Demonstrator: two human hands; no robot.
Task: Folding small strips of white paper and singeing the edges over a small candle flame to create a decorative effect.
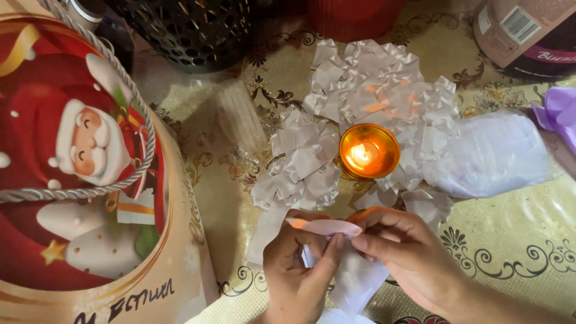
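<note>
A big table (510, 240) with a shiny gold flower-pattern cover fills the picture. At the left is a large red gift bag (78, 180) with a Santa picture and a grey rope handle; its left and bottom parts are cut off by the frame. At the top middle stands a black basket (192, 30) with holes, only its lower part showing. A dark bottle (528, 36) lies cut off at the upper right. Below it is a cloudy plastic bag (492, 156); what is inside is hard to see. In the middle lies a pile of folded white ribbon pieces (360, 90) around a small lit candle (368, 152) in a gold cup. At the bottom middle, the left hand (294, 270) and right hand (408, 252) both pinch a small pale pink ribbon strip (324, 226) between them, just below the candle. The fingers hide part of the strip.
</note>
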